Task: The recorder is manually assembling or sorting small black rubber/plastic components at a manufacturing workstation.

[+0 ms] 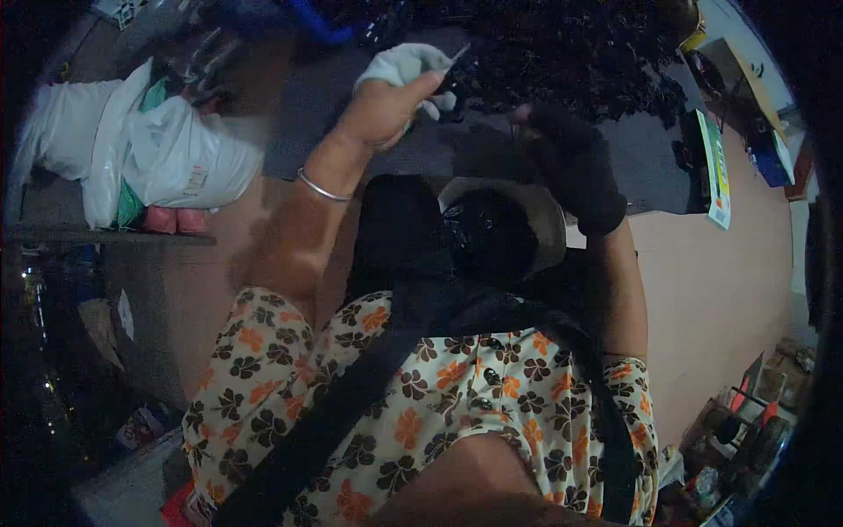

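My left hand (395, 97) wears a pale glove that leaves the thumb bare. Pinched between its thumb and fingers is a small dark piece (457, 75) with a thin, light edge pointing up; its kind is too dark to make out. To its right, my right hand (571, 158), in a black glove, has its fingers curled together, and whatever is in them is hidden. Both hands are over a dark tabletop (307, 132). Beyond them spreads a heap of shiny black pieces (580, 61). Below and between my hands stands a round, pale-rimmed container (551, 224) with glossy black contents.
White plastic bags (176, 154) sit at the left, with pink objects (176, 220) under them. A green, yellow and white packet (713, 171) lies along the table's right edge. Boxes (746, 88) stand at the far right. Assorted clutter (746, 430) lies at the lower right.
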The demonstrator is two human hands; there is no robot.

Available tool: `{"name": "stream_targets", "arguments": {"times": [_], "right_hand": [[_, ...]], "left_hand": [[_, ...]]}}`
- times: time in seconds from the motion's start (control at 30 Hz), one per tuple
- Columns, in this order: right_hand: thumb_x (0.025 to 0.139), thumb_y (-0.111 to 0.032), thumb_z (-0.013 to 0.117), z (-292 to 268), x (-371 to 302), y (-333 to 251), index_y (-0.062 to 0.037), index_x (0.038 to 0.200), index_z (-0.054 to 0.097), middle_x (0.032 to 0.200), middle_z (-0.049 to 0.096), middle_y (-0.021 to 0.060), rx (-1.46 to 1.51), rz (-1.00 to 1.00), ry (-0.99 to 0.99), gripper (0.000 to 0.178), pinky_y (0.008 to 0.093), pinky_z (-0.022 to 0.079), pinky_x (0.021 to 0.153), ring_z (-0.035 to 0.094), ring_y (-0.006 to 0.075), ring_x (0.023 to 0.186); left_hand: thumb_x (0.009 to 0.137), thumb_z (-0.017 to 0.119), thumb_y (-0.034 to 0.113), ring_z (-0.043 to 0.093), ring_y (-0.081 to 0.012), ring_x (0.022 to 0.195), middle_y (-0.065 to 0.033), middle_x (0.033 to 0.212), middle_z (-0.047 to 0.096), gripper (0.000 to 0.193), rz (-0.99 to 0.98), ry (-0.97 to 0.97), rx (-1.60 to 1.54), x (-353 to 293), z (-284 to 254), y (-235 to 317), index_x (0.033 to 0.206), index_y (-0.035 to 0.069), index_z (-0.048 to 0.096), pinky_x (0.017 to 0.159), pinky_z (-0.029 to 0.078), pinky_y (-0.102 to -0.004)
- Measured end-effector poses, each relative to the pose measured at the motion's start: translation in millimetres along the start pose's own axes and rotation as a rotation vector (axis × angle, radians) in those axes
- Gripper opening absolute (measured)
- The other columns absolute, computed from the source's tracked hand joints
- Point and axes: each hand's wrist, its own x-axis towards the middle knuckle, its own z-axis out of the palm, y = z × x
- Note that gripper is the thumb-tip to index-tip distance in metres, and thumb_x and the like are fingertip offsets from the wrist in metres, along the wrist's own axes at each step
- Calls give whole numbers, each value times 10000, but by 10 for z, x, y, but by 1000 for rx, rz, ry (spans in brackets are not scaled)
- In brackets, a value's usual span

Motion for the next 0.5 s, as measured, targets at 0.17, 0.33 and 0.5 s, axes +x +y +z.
{"name": "stream_targets", "arguments": {"times": [0.17, 0.33, 0.5], "right_hand": [[832, -99, 566, 94, 11, -82, -10, 1040, 587, 777, 602, 35, 38, 9, 84, 227, 250, 468, 630, 567, 109, 711], [866, -192, 532, 129, 19, -182, -20, 980, 592, 706, 573, 33, 304, 341, 18, 215, 223, 419, 536, 533, 92, 601], [875, -238, 517, 193, 20, -205, -36, 944, 582, 680, 557, 22, 555, 490, 86, 223, 224, 415, 530, 516, 89, 575]], "left_hand": [[861, 486, 65, 604, -127, 653, -75, 829, 611, 208, -90, -87, -190, -167, 154, 87, 1046, -3, 555, 515, 495, -228], [871, 473, 77, 611, -106, 716, -66, 878, 622, 243, -205, -163, -367, -260, 227, 87, 1079, -19, 554, 583, 513, -209], [881, 465, 92, 612, -112, 711, -70, 858, 626, 253, -177, -143, -204, -335, 351, 199, 1090, -23, 550, 608, 513, -218]]}}
